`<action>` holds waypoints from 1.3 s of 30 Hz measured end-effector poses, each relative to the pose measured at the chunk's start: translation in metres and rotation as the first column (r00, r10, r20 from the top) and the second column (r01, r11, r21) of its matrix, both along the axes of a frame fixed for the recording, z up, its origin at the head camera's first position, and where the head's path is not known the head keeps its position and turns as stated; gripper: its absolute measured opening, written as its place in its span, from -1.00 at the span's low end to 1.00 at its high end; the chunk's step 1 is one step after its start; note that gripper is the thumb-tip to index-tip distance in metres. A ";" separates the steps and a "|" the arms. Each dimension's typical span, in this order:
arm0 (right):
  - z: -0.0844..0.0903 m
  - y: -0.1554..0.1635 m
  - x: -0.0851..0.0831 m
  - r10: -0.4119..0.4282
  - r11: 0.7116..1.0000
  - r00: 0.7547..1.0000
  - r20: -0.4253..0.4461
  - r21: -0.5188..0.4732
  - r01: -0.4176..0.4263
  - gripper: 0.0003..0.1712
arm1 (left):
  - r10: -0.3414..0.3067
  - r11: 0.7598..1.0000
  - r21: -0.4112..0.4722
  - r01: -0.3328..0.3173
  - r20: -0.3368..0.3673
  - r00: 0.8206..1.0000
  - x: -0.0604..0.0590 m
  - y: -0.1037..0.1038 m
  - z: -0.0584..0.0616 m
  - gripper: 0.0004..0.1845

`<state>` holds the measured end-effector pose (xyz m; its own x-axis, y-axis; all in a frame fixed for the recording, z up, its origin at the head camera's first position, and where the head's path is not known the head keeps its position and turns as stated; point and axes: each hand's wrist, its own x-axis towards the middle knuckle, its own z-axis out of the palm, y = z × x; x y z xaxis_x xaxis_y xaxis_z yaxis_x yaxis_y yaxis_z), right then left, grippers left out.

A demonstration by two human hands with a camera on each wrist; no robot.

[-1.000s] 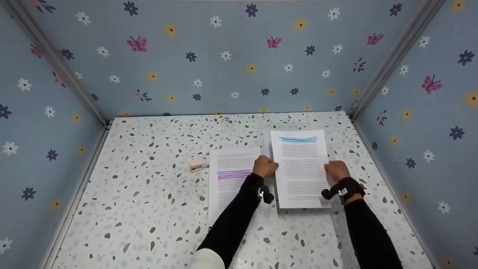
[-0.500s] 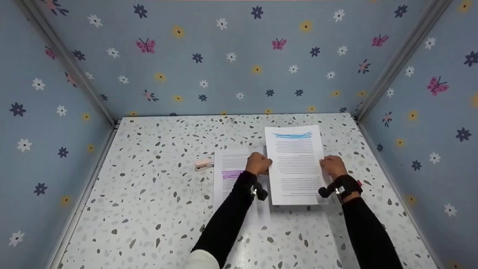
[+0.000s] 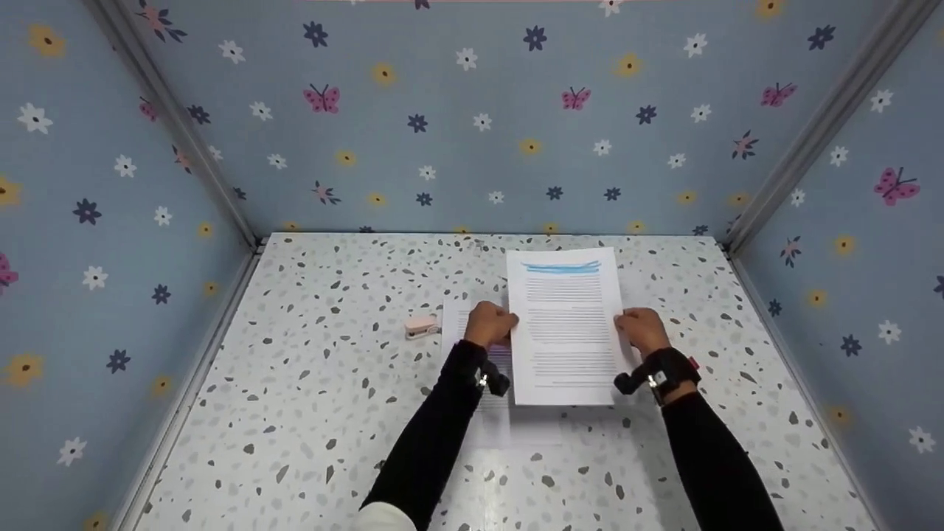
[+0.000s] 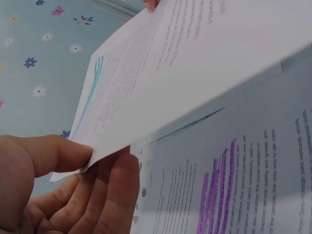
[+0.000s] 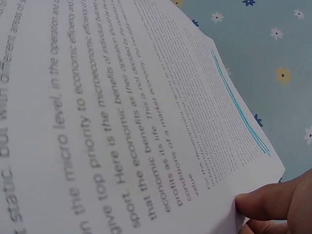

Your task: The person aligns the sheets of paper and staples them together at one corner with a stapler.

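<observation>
A printed sheet of paper (image 3: 568, 332) with blue highlighter strokes near its top is held above the table by both hands. My left hand (image 3: 490, 324) pinches its left edge, thumb on top and fingers curled beneath, as the left wrist view shows. On the opposite edge, my right hand (image 3: 643, 330) pinches the paper between thumb and fingers. Below it on the table lies another printed sheet (image 4: 219, 185) with purple highlighter strokes, largely covered in the head view by the raised paper and my left arm.
A small pink stapler (image 3: 422, 327) lies just left of the purple-marked sheet. The speckled white table (image 3: 310, 391) is bounded by a blue flowered wall (image 3: 457, 133) at the back and similar walls on both sides.
Both hands have carried the blue-marked paper leftward, so it now covers more of the purple-marked sheet. The head view has also shifted a little. Both grips look the same.
</observation>
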<state>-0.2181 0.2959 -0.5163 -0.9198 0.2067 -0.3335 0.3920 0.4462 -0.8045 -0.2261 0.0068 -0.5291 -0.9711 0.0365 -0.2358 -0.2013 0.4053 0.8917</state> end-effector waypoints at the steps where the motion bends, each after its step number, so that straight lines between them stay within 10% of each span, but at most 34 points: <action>1: -0.001 -0.003 0.000 0.003 1.000 1.000 0.000 0.002 -0.003 -0.54 | -0.001 1.000 -0.001 0.001 0.006 1.000 0.000 -0.004 -0.001 -0.67; 18: -0.022 -0.045 0.007 0.074 0.997 0.988 -0.137 0.039 -0.069 -0.73 | 0.016 0.998 -0.053 -0.016 -0.001 1.000 0.011 -0.057 -0.018 -0.47; 39: -0.050 -0.089 0.020 0.146 0.985 0.978 -0.148 0.111 -0.130 -0.77 | 0.110 0.986 -0.142 -0.091 0.131 0.985 0.026 -0.101 -0.039 -0.80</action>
<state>-0.1982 0.2066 -0.5662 -0.9806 0.0995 -0.1691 0.1955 0.5690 -0.7988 -0.1998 -0.0943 -0.5685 -0.9260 -0.1009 -0.3637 -0.3642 0.4919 0.7908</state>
